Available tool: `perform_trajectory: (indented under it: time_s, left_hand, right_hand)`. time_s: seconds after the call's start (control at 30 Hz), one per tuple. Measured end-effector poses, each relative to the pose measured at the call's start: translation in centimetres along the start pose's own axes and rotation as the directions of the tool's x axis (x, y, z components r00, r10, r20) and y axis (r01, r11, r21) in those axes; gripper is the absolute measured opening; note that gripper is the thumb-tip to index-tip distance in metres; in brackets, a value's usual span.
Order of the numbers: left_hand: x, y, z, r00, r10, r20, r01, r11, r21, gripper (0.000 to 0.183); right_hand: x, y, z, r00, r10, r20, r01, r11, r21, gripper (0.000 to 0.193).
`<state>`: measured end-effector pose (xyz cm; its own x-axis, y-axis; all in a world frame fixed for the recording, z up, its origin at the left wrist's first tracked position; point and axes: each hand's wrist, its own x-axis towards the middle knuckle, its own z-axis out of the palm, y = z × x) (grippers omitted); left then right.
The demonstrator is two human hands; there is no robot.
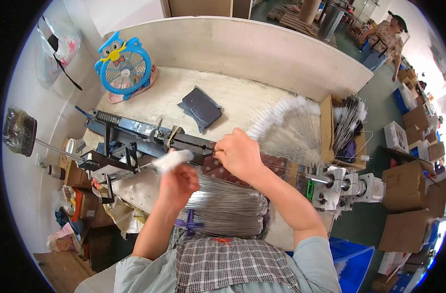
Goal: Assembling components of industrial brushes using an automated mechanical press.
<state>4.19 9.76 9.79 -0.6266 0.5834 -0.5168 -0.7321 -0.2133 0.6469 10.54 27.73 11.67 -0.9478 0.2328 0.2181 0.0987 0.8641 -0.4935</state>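
A white bristle brush (174,160), smeared by motion, rises from my left hand (180,181), whose fingers are curled around its lower part. My right hand (237,154) is closed in a pinch at the right end of a long dark metal rail fixture (149,136). What lies between those fingertips is hidden. Just below both hands, a thick bundle of thin metal wires (228,210) lies near the table's front edge, with a purple tie (189,222) at its left. Beyond my right hand, several white-tipped wire brushes (281,110) are spread in a fan.
A blue owl-shaped fan (125,66) stands at the back left, and a dark phone-like slab (202,106) lies on cloth. At right are a motor-driven shaft (340,183), a carton of wires (328,129) and a blue bin (352,261). Another person (384,41) stands far right.
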Motion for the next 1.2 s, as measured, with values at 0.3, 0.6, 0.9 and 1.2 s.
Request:
perform_trajectory:
  time_s: [0.3,0.6,0.9,1.2]
  left_hand:
    - [3.0,-2.5,-0.5,0.977,0.19,0.094,-0.161,0.377,0.912,0.047]
    - [3.3,-5.5,0.4,0.955,0.226,0.19,-0.294,0.786,0.544,0.017]
    - [2.2,-1.9,-5.2,0.936,0.326,-0.135,-0.255,0.889,0.38,0.036]
    - [1.0,2.9,-16.6,0.932,0.12,-0.343,-0.169,0.979,-0.116,0.022]
  right_hand:
    - [-0.3,-0.7,-1.5,1.0,0.002,-0.012,-0.002,1.0,0.002,0.01]
    - [-6.9,1.5,0.4,0.98,-0.139,-0.141,0.141,0.99,0.01,0.019]
    - [-5.8,3.7,3.5,0.997,-0.061,0.054,0.055,0.991,0.119,0.016]
    - [-5.9,3.0,2.0,0.995,-0.085,0.061,0.071,0.976,0.204,0.012]
